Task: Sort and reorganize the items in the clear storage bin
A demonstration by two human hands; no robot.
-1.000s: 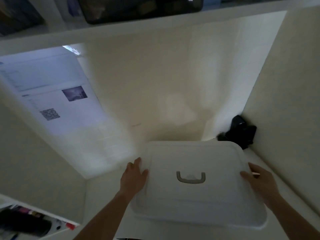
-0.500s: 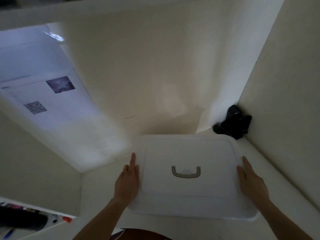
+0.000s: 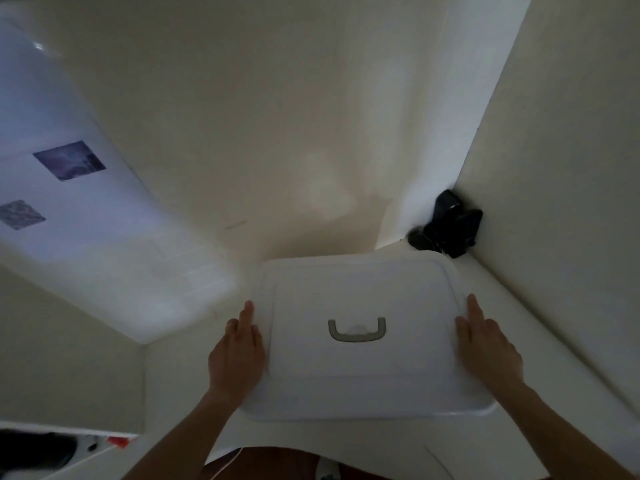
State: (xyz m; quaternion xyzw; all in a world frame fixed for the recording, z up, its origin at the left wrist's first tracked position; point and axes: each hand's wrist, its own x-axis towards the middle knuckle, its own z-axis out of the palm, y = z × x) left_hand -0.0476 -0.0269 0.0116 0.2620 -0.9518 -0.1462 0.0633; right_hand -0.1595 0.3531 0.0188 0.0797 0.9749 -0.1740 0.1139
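Bin (image 3: 360, 386), lid on, sits on counter (image 3: 180, 382) between hands: left hand (image 3: 237, 355) and right hand (image 3: 486, 348) flat, fingers extended, pressed against its sides.

The storage bin (image 3: 363, 327) is sitting deep in a white alcove, its lid filling most of the shelf (image 3: 180, 375) between the side walls. A black object (image 3: 446, 225) is blocking the far right corner just behind the bin, while open shelf is lying to the left.
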